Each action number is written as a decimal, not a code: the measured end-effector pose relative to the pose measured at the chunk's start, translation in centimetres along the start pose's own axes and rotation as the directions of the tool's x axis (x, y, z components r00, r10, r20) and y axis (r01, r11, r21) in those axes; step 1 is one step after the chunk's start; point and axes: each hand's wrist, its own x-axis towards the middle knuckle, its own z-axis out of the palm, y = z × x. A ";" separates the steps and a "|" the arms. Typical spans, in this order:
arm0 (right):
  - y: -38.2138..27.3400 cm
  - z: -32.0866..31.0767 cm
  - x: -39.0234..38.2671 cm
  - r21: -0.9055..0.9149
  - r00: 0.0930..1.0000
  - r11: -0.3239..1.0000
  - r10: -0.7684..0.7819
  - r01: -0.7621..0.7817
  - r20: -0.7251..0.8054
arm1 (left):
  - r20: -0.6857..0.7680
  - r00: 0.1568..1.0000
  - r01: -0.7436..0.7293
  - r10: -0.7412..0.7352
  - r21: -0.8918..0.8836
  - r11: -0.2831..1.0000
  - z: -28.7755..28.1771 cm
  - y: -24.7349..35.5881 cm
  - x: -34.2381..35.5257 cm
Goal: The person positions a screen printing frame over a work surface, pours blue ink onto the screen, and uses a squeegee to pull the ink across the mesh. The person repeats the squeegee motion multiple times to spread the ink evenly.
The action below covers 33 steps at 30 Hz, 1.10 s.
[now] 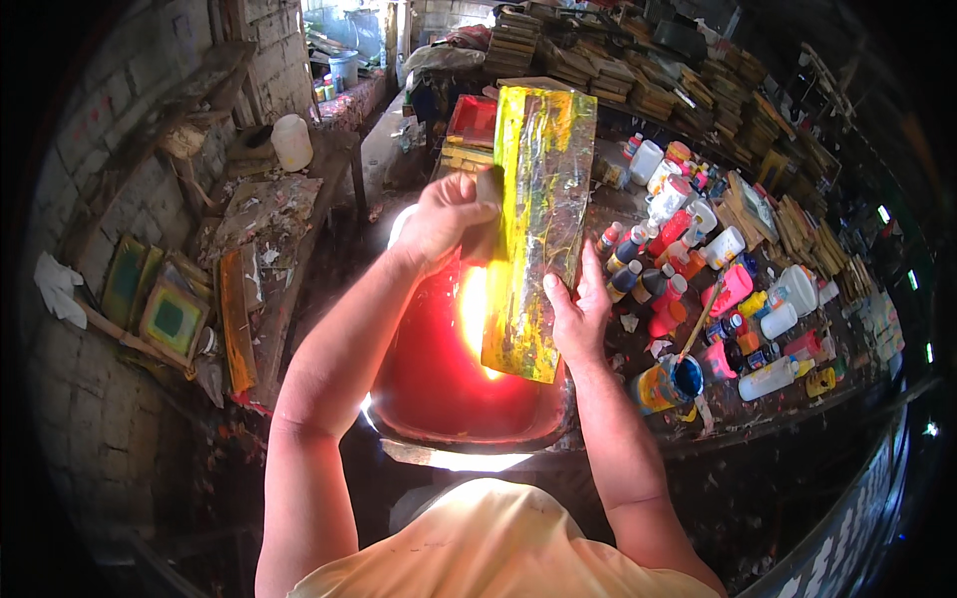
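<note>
A long, narrow rectangular board, smeared with yellow paint over a dark, shiny surface, is held up over a tub of red liquid. My right hand grips its right edge, thumb on the near face. On the other side my left hand is closed in a pinch around a small flat brown piece, which lies against the board's left edge. Whether it is card or a scraper I cannot make out. Strong light glares off the red liquid just below the board.
Paint bottles and jars crowd the bench at right, with an open can of blue paint and a stick near its front. Stacked wooden frames fill the back. At left stand a cluttered bench, a white jug and small screens.
</note>
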 end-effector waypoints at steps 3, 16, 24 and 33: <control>-0.3 0.5 0.9 -0.029 0.997 0.997 -0.078 0.077 -0.020 | 0.032 0.999 0.029 -0.034 0.144 0.989 0.0 -0.9 -1.9; -2.4 0.7 5.0 0.031 0.963 0.981 -0.182 0.192 -0.197 | 0.180 0.955 0.168 -0.236 0.325 0.931 -1.2 -4.5 -9.0; -4.6 -0.6 5.8 0.027 0.965 0.980 -0.188 0.196 -0.181 | -0.035 0.976 0.151 -0.215 0.816 0.558 -2.4 -5.5 -8.7; -1.8 1.5 -0.3 -0.076 0.997 0.994 -0.078 0.077 -0.020 | -0.461 0.881 0.124 0.101 0.434 0.892 -2.9 3.1 2.7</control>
